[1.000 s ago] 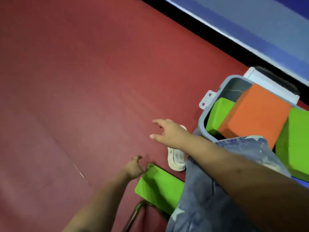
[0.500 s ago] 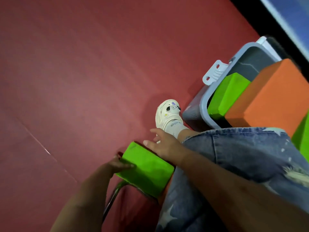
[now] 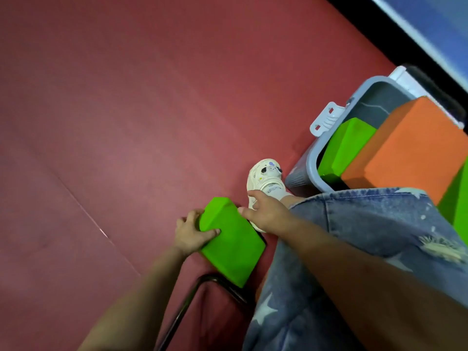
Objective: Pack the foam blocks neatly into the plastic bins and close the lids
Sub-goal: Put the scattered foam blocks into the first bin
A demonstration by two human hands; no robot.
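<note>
— What's sitting in the bin (image 3: 313,158)?
— An orange block (image 3: 415,153) and a green block (image 3: 345,148), both sticking up past the rim at far right.
— And the hands?
— The left hand (image 3: 190,235) is gripping a loose green block (image 3: 231,239) near the floor (image 3: 126,122); the right hand (image 3: 266,211), fingers relaxed, is touching its far edge.

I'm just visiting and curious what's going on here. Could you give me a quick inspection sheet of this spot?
Surface: dark red matte floor, a thin seam running across it.
Job's things: grey plastic bin, lid off, holding a green foam block and an orange foam block that sticks up above the rim; a loose bright green foam block beside the foot.
Clutter: black metal chair leg.
Grippers: left hand grips the loose block's side; right hand touches its far end with straight fingers.
Cables: nothing seen.
Surroundings: white shoe, blue denim trouser leg, blue wall band.
</note>
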